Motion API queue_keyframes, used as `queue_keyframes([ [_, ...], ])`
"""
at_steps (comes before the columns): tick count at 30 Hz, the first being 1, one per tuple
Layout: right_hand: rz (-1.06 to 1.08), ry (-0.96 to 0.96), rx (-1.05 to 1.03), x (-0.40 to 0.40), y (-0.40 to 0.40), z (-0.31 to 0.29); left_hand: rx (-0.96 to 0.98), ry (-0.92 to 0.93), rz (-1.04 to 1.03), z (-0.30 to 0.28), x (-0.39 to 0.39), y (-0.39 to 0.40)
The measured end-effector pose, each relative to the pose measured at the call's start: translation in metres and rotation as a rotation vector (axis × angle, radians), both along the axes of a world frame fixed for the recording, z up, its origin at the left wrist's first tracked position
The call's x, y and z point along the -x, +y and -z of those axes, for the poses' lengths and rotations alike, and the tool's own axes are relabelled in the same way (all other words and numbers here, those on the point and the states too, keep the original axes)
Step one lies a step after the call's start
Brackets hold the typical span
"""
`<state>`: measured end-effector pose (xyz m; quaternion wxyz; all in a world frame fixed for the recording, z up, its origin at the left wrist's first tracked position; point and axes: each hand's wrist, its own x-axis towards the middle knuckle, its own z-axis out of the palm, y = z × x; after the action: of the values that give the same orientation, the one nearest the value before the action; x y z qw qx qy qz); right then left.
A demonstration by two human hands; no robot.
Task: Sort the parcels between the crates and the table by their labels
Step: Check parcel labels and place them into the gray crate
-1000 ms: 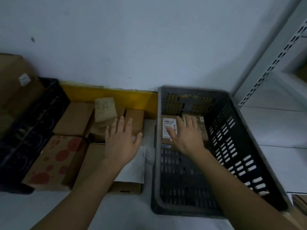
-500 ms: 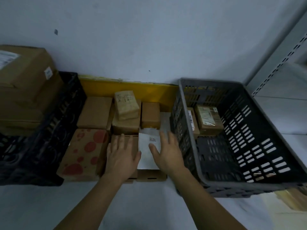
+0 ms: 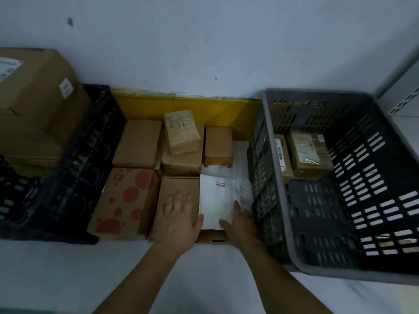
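Early in the sort – two parcels [image 3: 301, 152] sit in the grey crate [image 3: 385, 184], many remain on the table [image 3: 68, 268]; left hand [image 3: 179, 218] flat, right hand [image 3: 240, 223] pinching the white parcel [image 3: 217, 200] atop a box

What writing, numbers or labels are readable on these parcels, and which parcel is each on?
"0-3-2003", roughly: small print on the white flat parcel; the lines under it are blurred.
Handwritten characters on the small taped parcel: too blurred to read.
Barcode label on the upright parcel in the grey crate: unreadable.
Label on the wrapped parcel beside it: unreadable.
Two white labels on the large carton: unreadable.
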<state>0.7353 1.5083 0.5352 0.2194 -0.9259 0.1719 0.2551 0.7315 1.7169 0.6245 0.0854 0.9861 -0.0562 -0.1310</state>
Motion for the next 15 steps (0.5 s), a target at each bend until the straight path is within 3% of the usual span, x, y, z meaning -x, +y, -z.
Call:
queue_keyframes([
  [3, -0.019, -0.037, 0.078, 0.001, -0.001, 0.005, -0.013, 0.007, 0.017, 0.006, 0.001, -0.001],
  [6, 0.050, -0.229, 0.098, 0.008, 0.004, -0.003, -0.037, 0.020, 0.019, 0.006, -0.003, 0.001],
  [11, 0.260, -0.526, -0.212, 0.018, 0.024, -0.041, 0.028, 0.006, -0.011, -0.010, -0.011, -0.002],
  [13, 0.278, -0.602, -0.298, 0.019, 0.030, -0.061, 0.192, 0.005, -0.037, -0.028, -0.015, -0.009],
  [15, 0.227, -0.706, -0.300, 0.021, 0.033, -0.077, 0.537, 0.108, -0.104, -0.044, -0.020, -0.017],
])
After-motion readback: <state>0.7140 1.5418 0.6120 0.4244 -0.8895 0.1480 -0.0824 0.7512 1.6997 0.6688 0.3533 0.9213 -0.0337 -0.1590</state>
